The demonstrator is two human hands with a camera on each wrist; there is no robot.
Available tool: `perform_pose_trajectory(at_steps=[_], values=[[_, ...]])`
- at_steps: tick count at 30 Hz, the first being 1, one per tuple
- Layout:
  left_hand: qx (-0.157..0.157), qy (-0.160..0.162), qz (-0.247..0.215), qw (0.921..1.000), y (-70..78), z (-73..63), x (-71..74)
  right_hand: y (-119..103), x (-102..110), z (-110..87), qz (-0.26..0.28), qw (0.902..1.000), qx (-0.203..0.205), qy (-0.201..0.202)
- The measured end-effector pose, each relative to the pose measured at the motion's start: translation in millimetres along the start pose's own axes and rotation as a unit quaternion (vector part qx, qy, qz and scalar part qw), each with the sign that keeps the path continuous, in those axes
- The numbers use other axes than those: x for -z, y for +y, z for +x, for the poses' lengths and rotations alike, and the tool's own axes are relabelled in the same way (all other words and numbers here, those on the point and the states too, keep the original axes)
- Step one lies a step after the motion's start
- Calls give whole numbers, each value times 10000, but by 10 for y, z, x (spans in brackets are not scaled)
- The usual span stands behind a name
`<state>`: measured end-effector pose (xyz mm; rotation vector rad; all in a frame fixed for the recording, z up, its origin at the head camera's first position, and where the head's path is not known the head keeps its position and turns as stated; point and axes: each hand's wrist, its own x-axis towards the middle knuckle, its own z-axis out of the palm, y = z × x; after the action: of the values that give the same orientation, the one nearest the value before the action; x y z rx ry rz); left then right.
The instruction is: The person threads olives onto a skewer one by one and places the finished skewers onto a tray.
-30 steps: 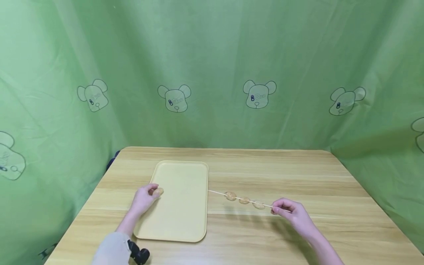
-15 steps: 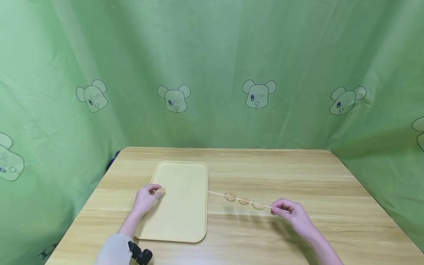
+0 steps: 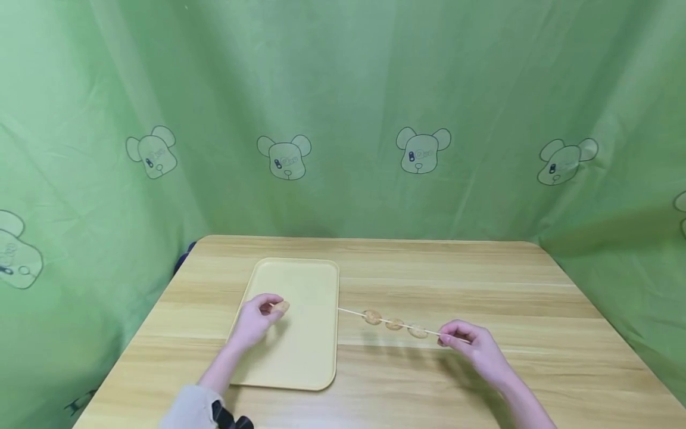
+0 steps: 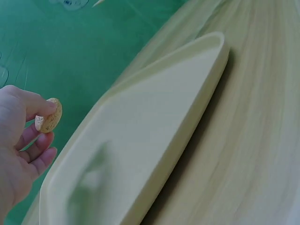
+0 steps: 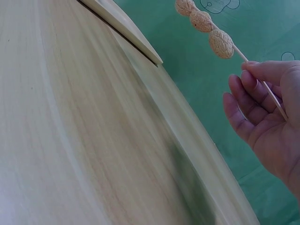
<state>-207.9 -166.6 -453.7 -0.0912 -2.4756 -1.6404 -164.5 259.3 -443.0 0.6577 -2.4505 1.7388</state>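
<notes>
My left hand is raised over the left half of a pale yellow tray. Between its thumb and fingertips it pinches a tan, oval, food-like ball with a wrinkled, speckled surface. To the right of the tray, my right hand holds the near end of a thin wooden skewer between thumb and forefinger. Three similar tan balls are threaded along it with small gaps. The skewer's bare tip points left and reaches the tray's right rim in the head view.
The tray lies on a light wood-grain table, left of the middle. Green curtains with bear-head drawings stand behind the table and along both sides. A black device sits at the left cuff.
My left hand has lifted and moved to the right over the tray, carrying the tan ball toward the skewer's tip. The right hand and skewer have stayed nearly still.
</notes>
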Motion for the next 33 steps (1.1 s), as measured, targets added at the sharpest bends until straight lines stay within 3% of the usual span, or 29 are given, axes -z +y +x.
perform_pose_trajectory(at_steps=[11, 20, 25, 28, 33], values=[[-205, -723, -512, 9959, 277, -118, -180, -43, -2, 16, -62, 9999, 121, -11], [-655, -1012, -707, 9902, 405, -167, -273, -93, -10, 13, -157, 9999, 45, -24], [-649, -1267, -748, 9870, 594, -242, -267, -101, -19, 12, -151, 9998, 62, -80], [-551, -1407, -831, 9850, 597, -247, -285, -109, -29, 8, -142, 9999, 21, -83], [-334, -1574, -1179, 9799, 465, -220, -346, -125, -41, 1, -138, 9999, 36, -95]])
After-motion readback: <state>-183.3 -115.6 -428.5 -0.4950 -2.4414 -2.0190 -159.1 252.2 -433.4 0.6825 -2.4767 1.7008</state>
